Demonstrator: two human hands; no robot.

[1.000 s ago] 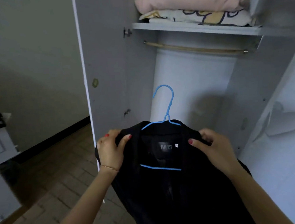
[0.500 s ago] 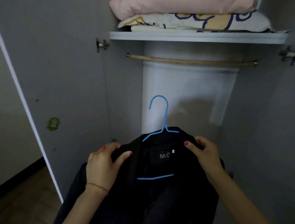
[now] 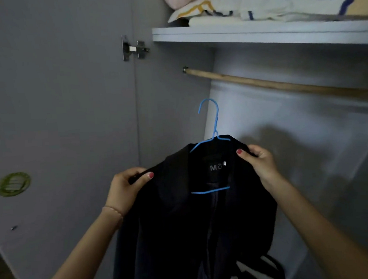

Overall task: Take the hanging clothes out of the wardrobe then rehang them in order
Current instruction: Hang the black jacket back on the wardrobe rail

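Left hand: curled round the left shoulder of the black jacket, thumb on the front of the cloth, thin bracelet at the wrist.
Right hand: pinching the right shoulder of the same garment, thumb on the front, fingers folded behind.
Black jacket: held up between both hands in front of the open wardrobe, collar uppermost, grey label with pale letters inside the neck, body hanging down to 6 o'clock, a dark strap trailing at 5 o'clock.
Thin blue wire hanger: inside the jacket, hook rising clear at 12 o'clock from the collar, lower bar visible across the open front.
Pale wooden hanging rail: at 1 o'clock from the hook, above it and apart from it, running under the shelf.
White wardrobe shelf: over the rail.
Folded bedding: on the shelf, a pink layer over a white one printed in blue and yellow.
Grey wardrobe door: open at 9 o'clock, metal hinge at its inner edge, round green vent low on it.
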